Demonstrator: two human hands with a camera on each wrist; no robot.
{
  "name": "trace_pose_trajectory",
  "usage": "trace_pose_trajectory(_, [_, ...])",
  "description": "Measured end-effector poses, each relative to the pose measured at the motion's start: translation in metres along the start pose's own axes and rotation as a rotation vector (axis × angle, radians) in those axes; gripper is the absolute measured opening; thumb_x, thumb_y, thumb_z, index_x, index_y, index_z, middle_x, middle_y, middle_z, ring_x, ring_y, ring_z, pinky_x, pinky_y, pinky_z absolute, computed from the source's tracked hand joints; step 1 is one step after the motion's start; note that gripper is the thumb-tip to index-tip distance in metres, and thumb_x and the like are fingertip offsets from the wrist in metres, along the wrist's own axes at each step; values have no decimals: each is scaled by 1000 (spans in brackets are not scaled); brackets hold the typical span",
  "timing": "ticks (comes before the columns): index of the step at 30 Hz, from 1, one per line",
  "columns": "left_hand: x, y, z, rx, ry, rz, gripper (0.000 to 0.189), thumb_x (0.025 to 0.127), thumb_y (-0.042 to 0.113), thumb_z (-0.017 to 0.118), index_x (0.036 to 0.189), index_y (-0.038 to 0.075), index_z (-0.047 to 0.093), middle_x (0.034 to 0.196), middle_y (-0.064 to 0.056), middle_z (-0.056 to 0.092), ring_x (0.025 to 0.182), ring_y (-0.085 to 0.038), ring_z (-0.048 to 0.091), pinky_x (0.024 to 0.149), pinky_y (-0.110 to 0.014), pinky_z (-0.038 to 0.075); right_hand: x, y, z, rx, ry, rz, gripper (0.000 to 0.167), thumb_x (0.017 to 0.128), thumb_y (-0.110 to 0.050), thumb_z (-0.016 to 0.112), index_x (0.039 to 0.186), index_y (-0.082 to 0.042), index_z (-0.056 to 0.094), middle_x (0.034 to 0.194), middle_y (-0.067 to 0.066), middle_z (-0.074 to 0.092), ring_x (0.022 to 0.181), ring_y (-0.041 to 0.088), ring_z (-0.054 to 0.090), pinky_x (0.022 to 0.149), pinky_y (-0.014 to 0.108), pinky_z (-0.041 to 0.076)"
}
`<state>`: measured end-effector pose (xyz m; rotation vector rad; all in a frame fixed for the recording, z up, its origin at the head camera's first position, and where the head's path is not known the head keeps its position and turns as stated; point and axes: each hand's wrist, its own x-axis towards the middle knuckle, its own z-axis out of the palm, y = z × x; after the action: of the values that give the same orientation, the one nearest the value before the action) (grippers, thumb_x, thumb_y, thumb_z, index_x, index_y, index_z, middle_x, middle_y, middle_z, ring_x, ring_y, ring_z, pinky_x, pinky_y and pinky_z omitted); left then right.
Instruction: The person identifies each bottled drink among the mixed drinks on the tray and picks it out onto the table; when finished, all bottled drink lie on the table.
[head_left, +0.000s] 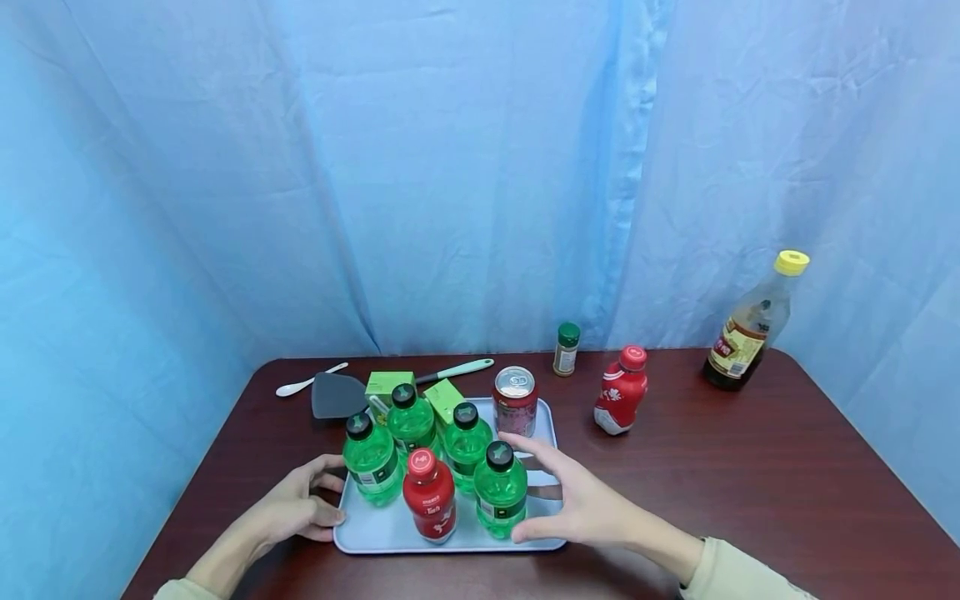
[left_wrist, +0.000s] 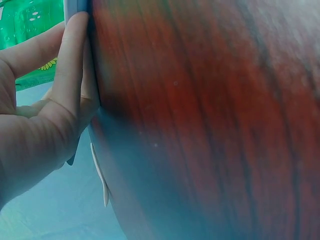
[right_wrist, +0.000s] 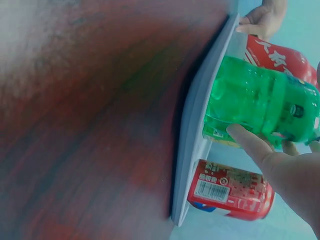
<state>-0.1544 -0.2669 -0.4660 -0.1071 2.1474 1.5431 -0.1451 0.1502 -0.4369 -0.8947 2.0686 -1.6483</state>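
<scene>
A pale blue-grey tray [head_left: 378, 537] carries several green-liquid bottles with black caps, a red bottle [head_left: 429, 500], a drink can [head_left: 515, 404] and green boxes [head_left: 390, 385]. At the tray's left side, my left hand [head_left: 300, 504] holds the rim, thumb near the front corner. My right hand [head_left: 577, 500] spreads round the front right green bottle [head_left: 500, 500], thumb by its base and fingers behind it. In the right wrist view a fingertip [right_wrist: 237, 131] overlaps this upright bottle [right_wrist: 245, 100]. The can [right_wrist: 230, 192] stands beside it.
Behind the tray lie a dark spatula [head_left: 337, 396] with a mint handle and a white spoon [head_left: 300, 385]. A green-capped spice jar [head_left: 566, 350], another red bottle [head_left: 622, 392] and a yellow-capped sauce bottle [head_left: 742, 337] stand to the right. A blue curtain hangs behind the table.
</scene>
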Motion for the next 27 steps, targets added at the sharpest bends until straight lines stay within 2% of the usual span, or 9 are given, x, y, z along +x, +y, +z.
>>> trace_pose_trajectory(5, [-1, 1, 1, 5, 4, -1, 82, 80, -6, 72, 151, -2, 31, 121, -23, 52, 89, -28, 64, 70, -48, 60, 3, 4, 4, -35, 16, 42, 82, 86, -18, 83, 153, -30, 38, 147, -2, 47, 132, 30, 47, 95, 36, 53])
trace_pose_trajectory(11, [-1, 1, 2, 17, 25, -14, 82, 80, -6, 72, 151, -1, 32, 121, -22, 53, 87, -27, 64, 71, -48, 60, 8, 6, 6, -45, 52, 83, 73, 86, -24, 83, 148, -26, 45, 140, 1, 53, 123, 30, 53, 89, 36, 57])
trace_pose_trajectory(27, [-2, 0, 1, -1, 5, 3, 81, 80, -7, 71, 151, -2, 31, 122, -22, 52, 89, -28, 63, 71, -48, 60, 11, 7, 5, -22, 53, 102, 70, 86, -24, 84, 146, -24, 48, 138, 3, 56, 121, 33, 55, 86, 37, 58])
